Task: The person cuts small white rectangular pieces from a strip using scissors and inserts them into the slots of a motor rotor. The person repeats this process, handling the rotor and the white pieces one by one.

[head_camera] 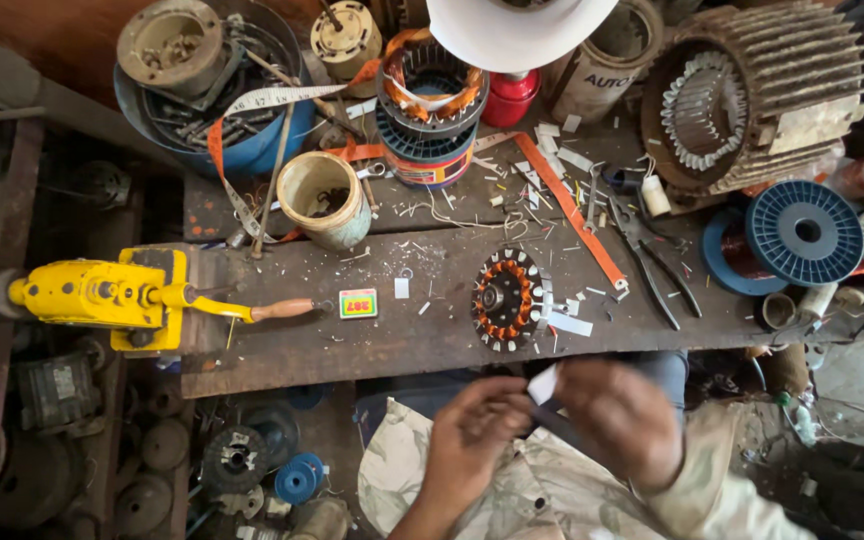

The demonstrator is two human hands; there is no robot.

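Hands are seen at the lower edge, two of them, held close together below the table [282,355]. One small white paper strip [543,384] is pinched between the fingers of the left hand [472,430] and the right hand [620,420]; both are closed on it. One round stator [508,299] with orange windings is lying flat on the table just above the hands, and several white paper slips are scattered beside it. One pair of black pliers [655,262] is placed to its right. One yellow winding machine [102,296] with a wooden-handled crank is fixed at the table's left end. One small green and red box [358,303] is lying between the crank and the stator. Two blue wire spools [804,233] are seen at the right, partly overlapping. One cream-coloured cup [324,198] is standing behind.
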